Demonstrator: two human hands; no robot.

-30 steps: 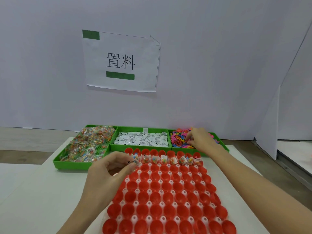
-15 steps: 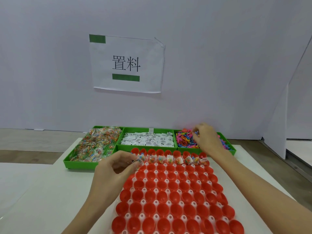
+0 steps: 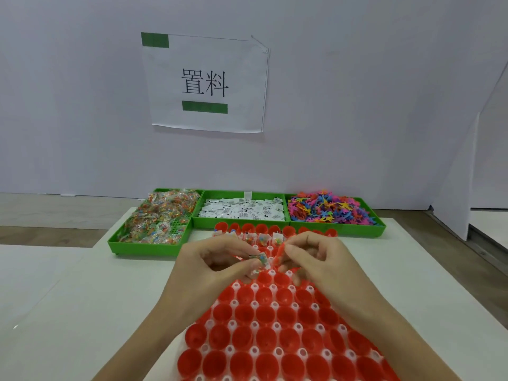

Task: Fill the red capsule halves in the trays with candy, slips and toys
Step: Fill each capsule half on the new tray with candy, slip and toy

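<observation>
The left hand [image 3: 217,259] pinches small clear candy packets [image 3: 261,261] between thumb and curled fingers, just above the far part of the red capsule halves [image 3: 264,336]. The right hand [image 3: 316,259] is close beside it, its fingers curled and the tips pinched together; whether it holds something I cannot tell. The halves stand open side up in a white tray [image 3: 254,351] on the white table [image 3: 82,312]. Some halves in the far rows already have a candy packet inside. Behind the tray stand three green bins side by side: the left bin [image 3: 137,247] holds candy packets, the middle bin [image 3: 239,224] holds white paper slips [image 3: 242,210], the right bin [image 3: 357,229] holds small colourful toys [image 3: 330,207]. On the wall behind hangs a paper sign [image 3: 206,83].
</observation>
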